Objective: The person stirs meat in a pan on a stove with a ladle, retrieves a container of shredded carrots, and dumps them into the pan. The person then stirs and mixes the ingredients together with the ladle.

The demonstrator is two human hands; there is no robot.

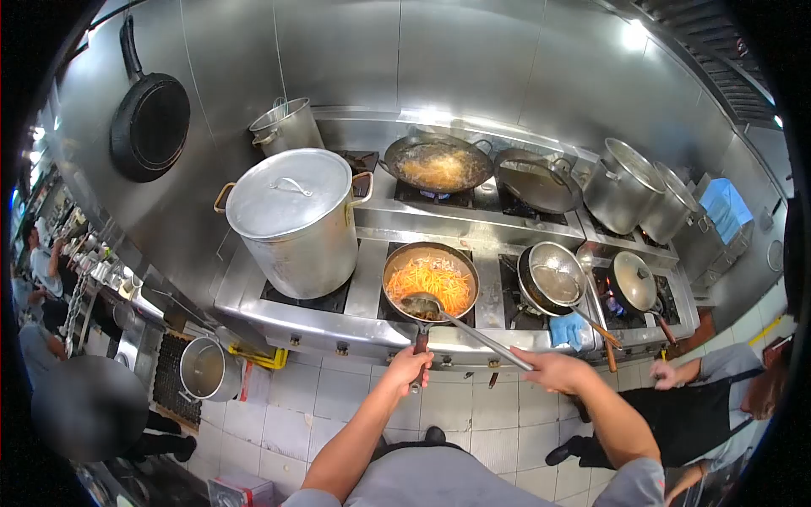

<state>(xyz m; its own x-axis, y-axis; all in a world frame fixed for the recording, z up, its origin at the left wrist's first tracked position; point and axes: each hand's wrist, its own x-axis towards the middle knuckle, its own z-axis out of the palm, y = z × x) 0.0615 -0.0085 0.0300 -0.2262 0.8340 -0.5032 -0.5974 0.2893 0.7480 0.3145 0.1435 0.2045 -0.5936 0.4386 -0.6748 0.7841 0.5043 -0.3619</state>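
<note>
Centrally, the left hand (pixel 407 370) gripped a round pan's (pixel 473 279) handle (pixel 421 340) — stringy orange food (pixel 439 283) inside — the right hand (pixel 557 372) clasped a metal ladle (pixel 483 337).

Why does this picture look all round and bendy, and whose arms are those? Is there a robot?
No robot here, just a person with two bare hands. There is only one picture, from a camera worn on that person's head, looking forward and down. That's why the arms reach in from the bottom.

The left hand grips the handle of a frying pan full of orange strips. The right hand holds a long-handled ladle, its bowl dipped in that pan.

The pan sits on a metal stove. Beside it stands a big lidded pot. The bendy look probably comes from a very wide lens.
</note>
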